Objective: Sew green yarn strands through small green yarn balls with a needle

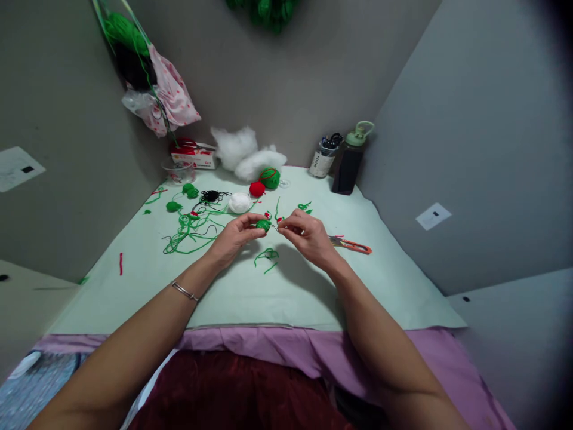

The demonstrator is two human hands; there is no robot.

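My left hand (239, 236) pinches a small green crocheted ball (263, 225) between thumb and fingers above the middle of the table. Close to its right side, the thumb and fingers of my right hand (307, 233) are pressed together. A thin dark line shows between those fingertips and the ball; whether it is a needle or a thread I cannot tell. Small red-and-white pieces (267, 215) show just behind the ball. Below the hands lie loose green yarn ends (267, 255). Orange-handled snips (353, 245) rest to the right of my right wrist.
Behind stand white (239, 203), red (256, 189) and green yarn balls (270, 178), with white stuffing (242, 152) against the wall. Tangled green yarn (190, 236) spreads at left. A bottle (348, 161) and pen cup (321, 162) stand back right; a polka-dot bag (172, 89) hangs upper left.
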